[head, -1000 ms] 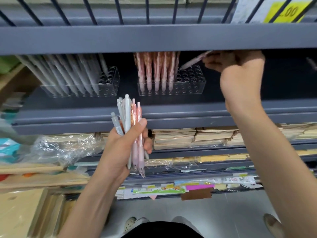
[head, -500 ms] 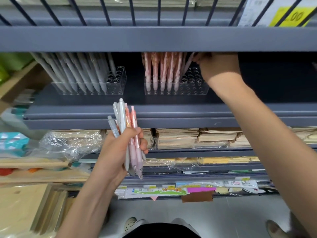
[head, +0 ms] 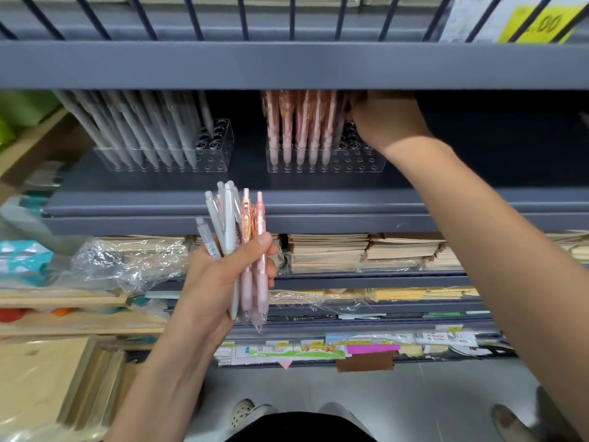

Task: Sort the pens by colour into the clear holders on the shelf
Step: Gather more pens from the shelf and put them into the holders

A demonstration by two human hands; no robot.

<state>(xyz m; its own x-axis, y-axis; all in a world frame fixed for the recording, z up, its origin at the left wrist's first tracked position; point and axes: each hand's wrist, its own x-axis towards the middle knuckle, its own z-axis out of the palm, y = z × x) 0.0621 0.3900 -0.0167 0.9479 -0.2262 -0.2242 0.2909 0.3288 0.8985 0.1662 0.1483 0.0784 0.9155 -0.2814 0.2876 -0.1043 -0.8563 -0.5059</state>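
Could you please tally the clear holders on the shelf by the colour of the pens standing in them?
Holder with grey pens: 1
Holder with pink pens: 1
Total: 2 clear holders

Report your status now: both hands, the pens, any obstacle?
Left hand grips mixed bundle of pens, grey and pink. Right hand at pink holder, fingers hidden under upper shelf edge. Its right slots free.
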